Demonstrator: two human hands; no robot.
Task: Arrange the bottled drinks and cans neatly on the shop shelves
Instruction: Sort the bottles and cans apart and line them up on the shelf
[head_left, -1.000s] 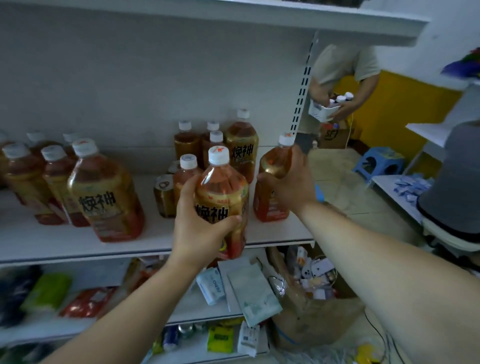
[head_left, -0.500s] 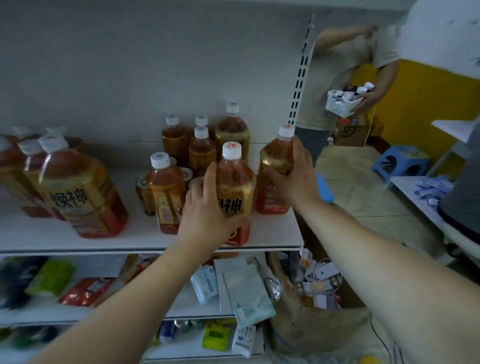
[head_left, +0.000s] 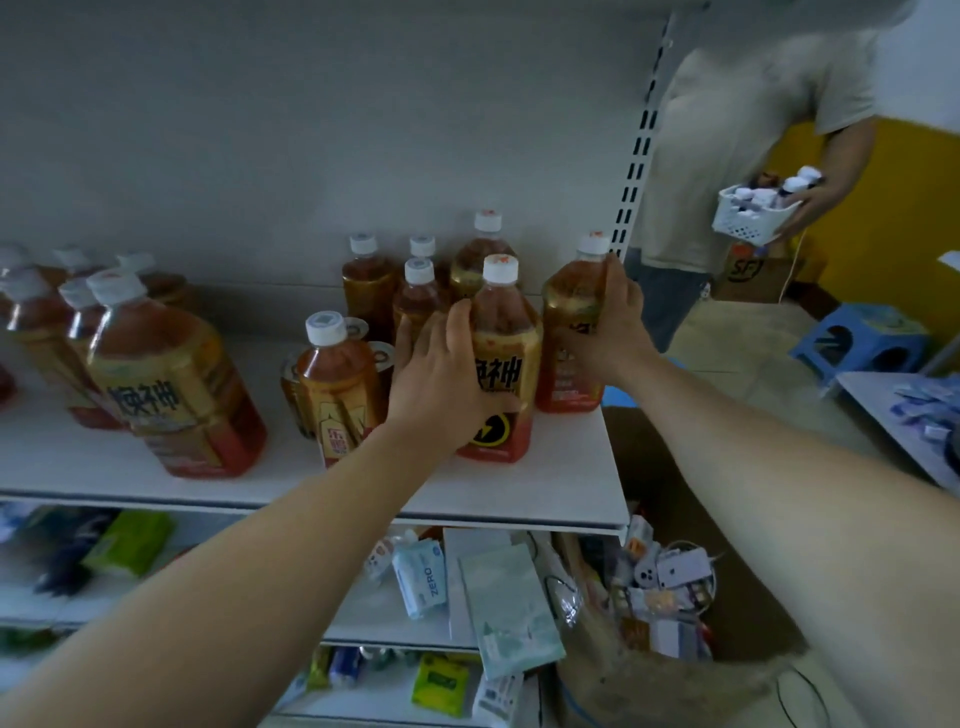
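Bearing upright tea bottles (head_left: 501, 364), the white shelf (head_left: 561, 478) backs onto a grey wall (head_left: 260, 130).

Cans (head_left: 382, 355) mostly hidden behind bottles (head_left: 337, 395)

Bare front strip of the white metal shelf (head_left: 561, 483), open gap between the large amber plastic bottle (head_left: 176, 384) and the small white-capped tea bottle (head_left: 337, 395), slotted white upright (head_left: 636, 156) bounding the right end.
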